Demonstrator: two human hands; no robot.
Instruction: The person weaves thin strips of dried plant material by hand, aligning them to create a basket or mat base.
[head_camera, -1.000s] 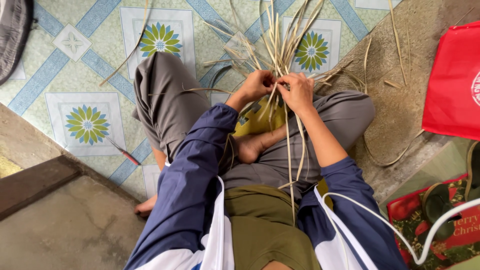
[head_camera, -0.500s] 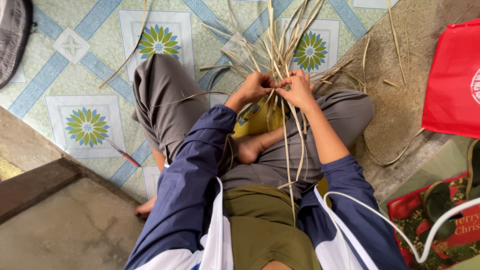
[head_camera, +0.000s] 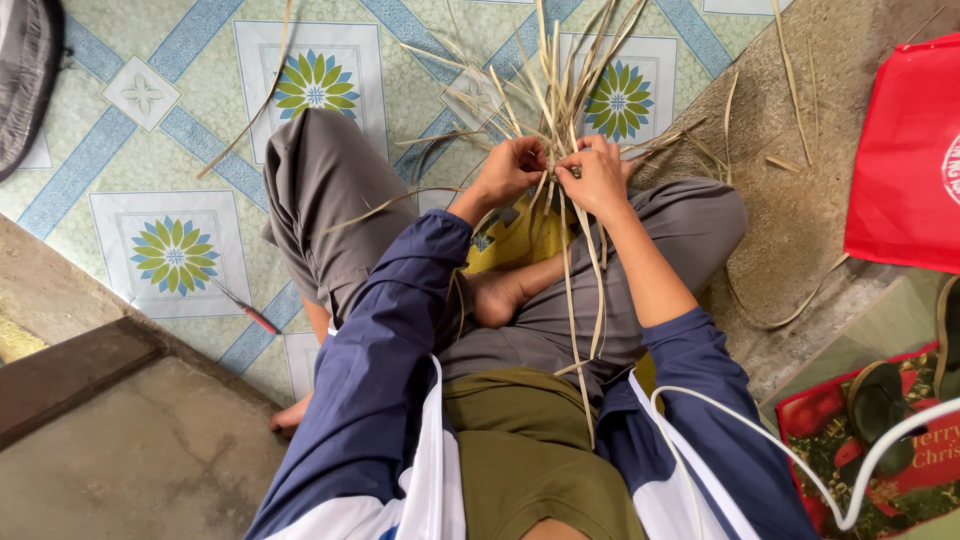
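Left hand (head_camera: 512, 165) and right hand (head_camera: 597, 175) pinch closed on the dry straw strips (head_camera: 556, 95) where they cross, fingertips nearly touching, likely to keep the plait tight. Beyond the fingers, loose ends fan over the tiled floor (head_camera: 175, 150); below them, long strips trail across the lap. Red bag (head_camera: 905, 150) lies well right.

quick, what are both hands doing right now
Left hand: closed, pinching the long pale dried plant strips where they bunch together.
Right hand: closed on the same strips, fingers curled around them, close beside the left hand.
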